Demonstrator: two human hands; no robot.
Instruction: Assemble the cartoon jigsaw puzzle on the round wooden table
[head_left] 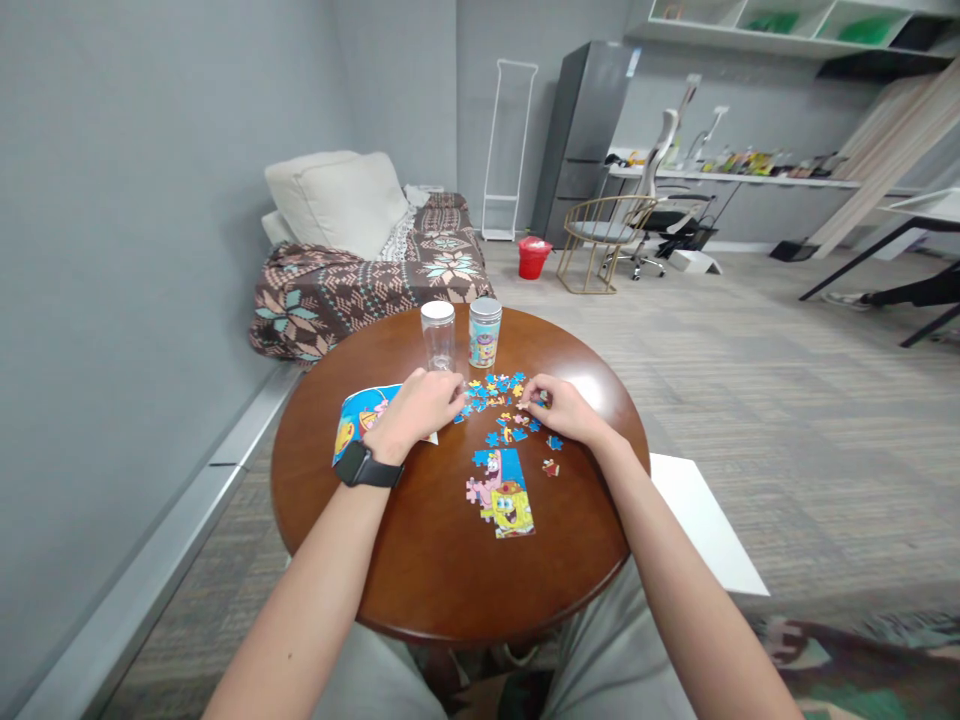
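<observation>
On the round table, loose jigsaw pieces (487,388) lie in a scattered pile, mostly blue. My right hand (564,408) is at the pile's right side, thumb and fingers pinched on a small light puzzle piece (523,404). At the left edge of the pile rests my left hand (426,408), its fingers curled together; what they hold, if anything, is hidden. Nearer to me is a partly joined cartoon puzzle (504,494) with a yellow and a pink figure. A reddish-brown piece (551,467) lies to its right. Under my left hand, a picture sheet (349,428) is partly covered.
A clear jar with a white lid (438,335) and a cartoon-printed can (484,335) stand behind the pile on the brown table (427,570). Beyond are a covered sofa (360,270), a red bin (533,258) and a wire-framed chair (604,235). Another person's leg (911,291) shows far right.
</observation>
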